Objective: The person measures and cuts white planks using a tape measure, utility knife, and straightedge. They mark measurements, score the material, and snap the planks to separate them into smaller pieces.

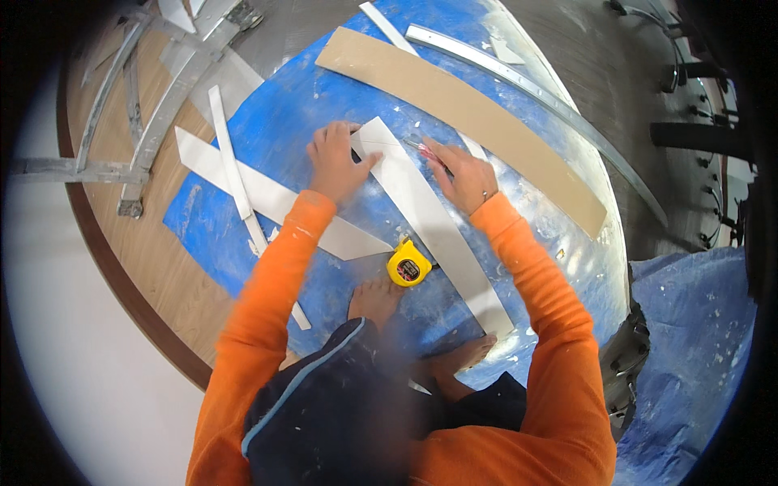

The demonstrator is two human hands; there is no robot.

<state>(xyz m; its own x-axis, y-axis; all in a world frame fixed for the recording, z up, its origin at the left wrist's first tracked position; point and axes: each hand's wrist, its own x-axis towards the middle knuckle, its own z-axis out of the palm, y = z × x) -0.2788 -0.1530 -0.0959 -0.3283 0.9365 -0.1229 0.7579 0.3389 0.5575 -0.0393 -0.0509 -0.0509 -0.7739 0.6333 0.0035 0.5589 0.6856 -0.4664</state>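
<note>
A long white board strip [429,219] lies slantwise in front of me, its near end beside my bare foot. My left hand [335,162] grips the left edge of its far end, with the thumb on top. A thin line crosses the strip there. My right hand [463,176] is closed round a small utility knife [423,149] with red on its handle, just right of the strip's far end. Part of the knife is hidden by my fingers. A yellow tape measure [408,263] sits left of the strip, near my other foot.
Blue sheeting [340,105] covers the floor under the work. A brown board strip [462,113] and a metal rail [535,93] lie to the right. More white strips [275,198] lie crossed at left, near a metal ladder [154,146]. Chair legs [701,142] stand far right.
</note>
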